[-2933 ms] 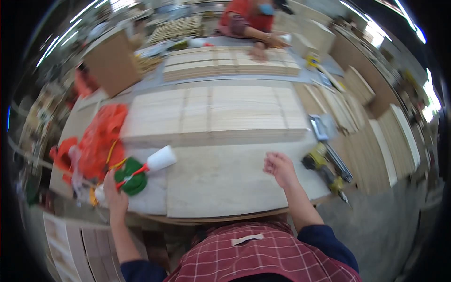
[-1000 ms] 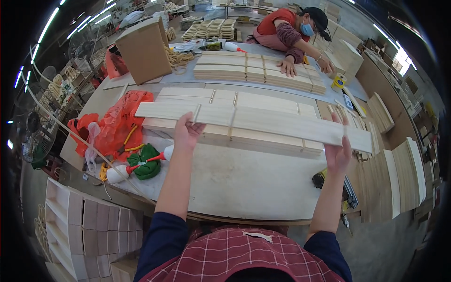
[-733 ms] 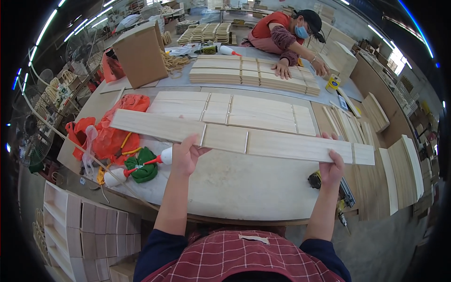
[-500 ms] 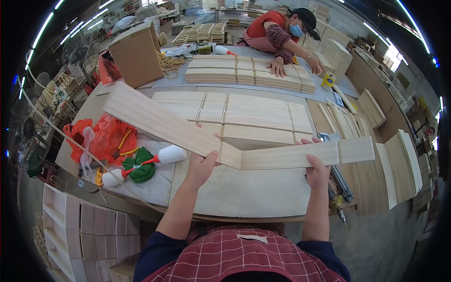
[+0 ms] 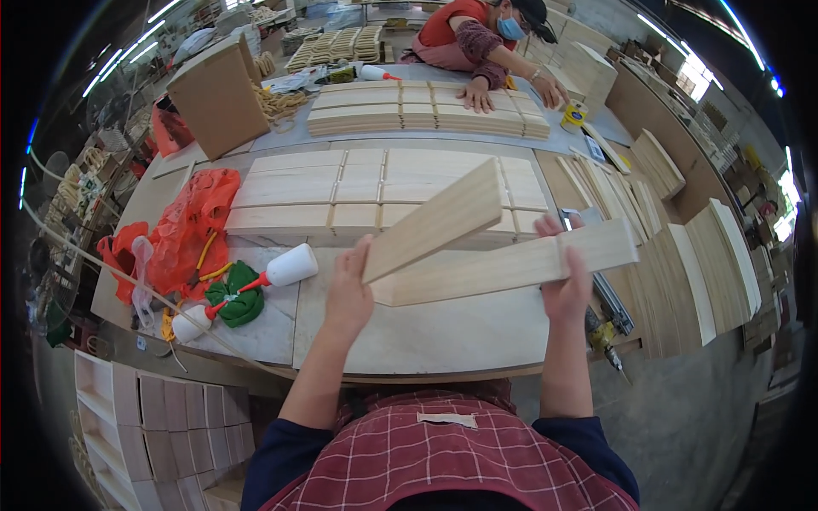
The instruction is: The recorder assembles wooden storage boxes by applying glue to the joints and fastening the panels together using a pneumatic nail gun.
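Between my hands, above the table [image 5: 426, 341], is a pale wooden strip [image 5: 477, 274] folded at crosswise joints. Its left section is bent up and over, slanting above the long flat section. My left hand [image 5: 349, 285] grips it at the folded end. Toward the other end, my right hand [image 5: 567, 272] holds the long section, thumb in front and fingers behind. Just beyond lies a stack of grooved wooden boards [image 5: 290, 183], partly covered by the raised section.
White bottles with red nozzles [image 5: 292, 266] lie by a green bundle [image 5: 241, 300] and a red plastic bag [image 5: 196, 221]. Across the table, a co-worker's hand [image 5: 477, 95] rests on another board stack [image 5: 354, 112]. A drill [image 5: 603, 336] and wooden strips [image 5: 673, 289] are at right.
The strip's left section has swung from pointing out left to folding over toward the right. My left hand has turned with it, and the view has shifted slightly.
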{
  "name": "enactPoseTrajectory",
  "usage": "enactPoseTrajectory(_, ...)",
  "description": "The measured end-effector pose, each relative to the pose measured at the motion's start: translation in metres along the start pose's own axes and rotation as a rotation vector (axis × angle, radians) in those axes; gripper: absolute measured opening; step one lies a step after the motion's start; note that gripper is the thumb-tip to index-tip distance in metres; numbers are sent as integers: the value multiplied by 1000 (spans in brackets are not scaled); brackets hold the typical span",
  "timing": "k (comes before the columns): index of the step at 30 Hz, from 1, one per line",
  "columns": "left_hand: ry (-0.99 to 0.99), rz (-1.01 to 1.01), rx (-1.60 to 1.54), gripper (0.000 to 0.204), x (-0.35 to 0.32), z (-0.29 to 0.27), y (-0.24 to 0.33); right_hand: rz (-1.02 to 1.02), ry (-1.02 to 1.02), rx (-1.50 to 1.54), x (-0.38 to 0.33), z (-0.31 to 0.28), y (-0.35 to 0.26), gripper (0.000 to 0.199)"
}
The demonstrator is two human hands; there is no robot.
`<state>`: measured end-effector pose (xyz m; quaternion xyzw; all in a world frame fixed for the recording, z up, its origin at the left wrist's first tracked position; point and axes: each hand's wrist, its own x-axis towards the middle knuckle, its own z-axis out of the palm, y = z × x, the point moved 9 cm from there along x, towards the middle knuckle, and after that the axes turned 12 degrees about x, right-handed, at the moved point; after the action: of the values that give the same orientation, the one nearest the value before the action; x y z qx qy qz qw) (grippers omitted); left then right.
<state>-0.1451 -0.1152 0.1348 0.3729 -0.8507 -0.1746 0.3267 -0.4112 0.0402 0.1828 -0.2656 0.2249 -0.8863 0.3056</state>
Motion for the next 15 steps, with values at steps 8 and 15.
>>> enactPoseTrajectory(8,50,-12,187,66,-9,-35,-6,-102,36,-185,-1,-19,-30,55)
enactPoseTrajectory(15,-49,-23,538,61,-15,-20,-8,70,-393,-1080,-27,-5,53,69)
